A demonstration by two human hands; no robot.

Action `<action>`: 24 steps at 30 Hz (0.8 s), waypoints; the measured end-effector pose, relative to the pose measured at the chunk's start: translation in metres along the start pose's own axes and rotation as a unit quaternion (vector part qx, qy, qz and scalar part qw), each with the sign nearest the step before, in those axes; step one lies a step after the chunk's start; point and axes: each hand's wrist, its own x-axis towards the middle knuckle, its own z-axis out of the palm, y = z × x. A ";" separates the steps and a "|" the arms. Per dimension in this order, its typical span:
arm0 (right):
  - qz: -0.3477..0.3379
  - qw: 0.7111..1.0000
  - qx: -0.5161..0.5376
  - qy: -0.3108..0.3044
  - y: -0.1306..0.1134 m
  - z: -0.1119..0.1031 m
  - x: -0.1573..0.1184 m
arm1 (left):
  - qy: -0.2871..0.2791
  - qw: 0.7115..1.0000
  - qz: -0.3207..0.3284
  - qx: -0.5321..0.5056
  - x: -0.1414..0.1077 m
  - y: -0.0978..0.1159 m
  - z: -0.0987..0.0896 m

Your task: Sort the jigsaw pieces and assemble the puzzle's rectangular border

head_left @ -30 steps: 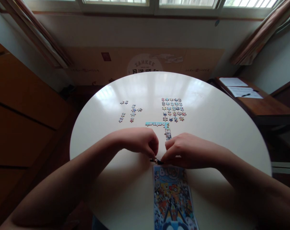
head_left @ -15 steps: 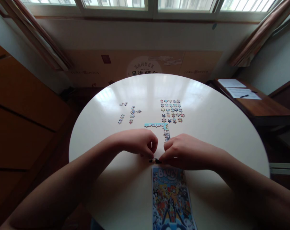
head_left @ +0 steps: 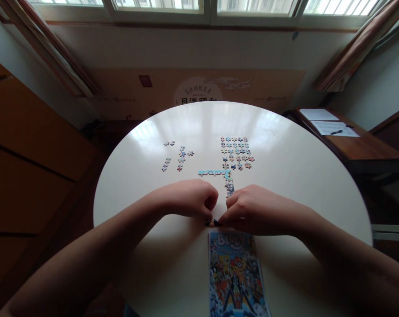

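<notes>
Hands [head_left: 226, 207] x2 at dark puzzle pcs [head_left: 214, 223], 1 poster [head_left: 236, 273] just below.

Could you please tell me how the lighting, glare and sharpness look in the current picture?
Head view: window glare streaks the far part of the table; the near part lies in soft shadow, and both forearms look dim; the table's edge bows, as with a wide lens; the small pieces between the left hand and right hand are too dark and small to read clearly.
</notes>
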 end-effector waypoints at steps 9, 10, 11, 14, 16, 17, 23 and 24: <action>0.000 1.000 -0.007 0.000 0.000 -0.001 0.000 | 0.017 0.999 -0.001 0.048 0.000 0.004 0.003; 0.001 1.000 -0.008 0.001 -0.001 -0.001 0.000 | 0.019 0.998 0.002 0.053 -0.001 0.004 0.003; 0.001 1.000 -0.008 0.001 -0.001 -0.001 0.000 | 0.022 0.998 0.005 0.058 -0.002 0.005 0.004; 0.000 1.000 -0.008 0.001 -0.001 -0.001 0.001 | 0.019 0.998 0.013 0.064 -0.004 0.005 0.003; -0.001 1.000 -0.005 -0.001 -0.001 0.000 0.001 | 0.012 0.998 0.015 0.062 -0.004 0.005 0.003; -0.001 1.000 -0.002 -0.001 0.000 -0.001 0.000 | 0.011 0.998 0.014 0.062 -0.005 0.005 0.003; 0.045 0.997 0.008 0.061 0.009 -0.011 -0.009 | 0.024 0.997 0.008 0.066 -0.005 0.007 0.005; 0.060 0.995 0.004 0.075 0.011 -0.014 -0.011 | 0.025 0.997 0.007 0.066 -0.005 0.008 0.005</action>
